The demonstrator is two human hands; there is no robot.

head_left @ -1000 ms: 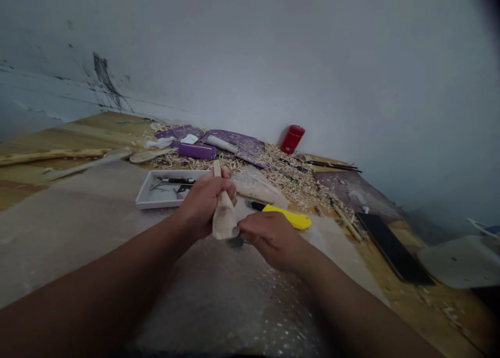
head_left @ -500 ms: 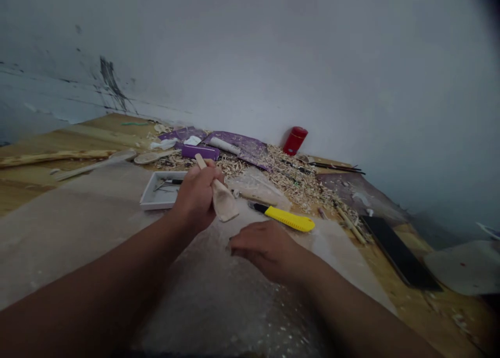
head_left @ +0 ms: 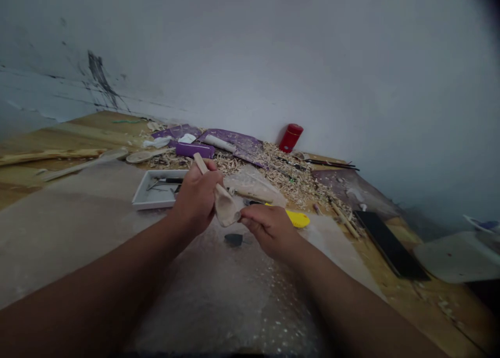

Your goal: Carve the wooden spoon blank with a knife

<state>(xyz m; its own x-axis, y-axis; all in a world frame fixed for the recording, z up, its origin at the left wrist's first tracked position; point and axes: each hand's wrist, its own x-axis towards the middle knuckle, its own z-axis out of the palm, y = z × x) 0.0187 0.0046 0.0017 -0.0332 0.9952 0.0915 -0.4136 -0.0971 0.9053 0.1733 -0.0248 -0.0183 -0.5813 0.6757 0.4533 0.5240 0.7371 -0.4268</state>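
Observation:
My left hand is closed around the handle of a pale wooden spoon, whose bowl points down and toward me. My right hand has its thumb and fingers pinched together at the right edge of the bowl. A small greyish bit shows at those fingertips, too small to name. On the plastic sheet just below the bowl lies a small dark flat piece. Behind my right hand is a yellow utility knife, partly covered by the hand. A wooden-handled tool lies behind the spoon.
A white tray with metal tools stands left of my left hand. Wood shavings are heaped behind, near a red case and a purple box. Two wooden spoons lie at left. A black flat slab is at right.
My right hand has risen from the plastic sheet to the spoon's bowl, its fingertips now pinched at the edge. The dark piece it covered is now visible. My left hand keeps holding the spoon.

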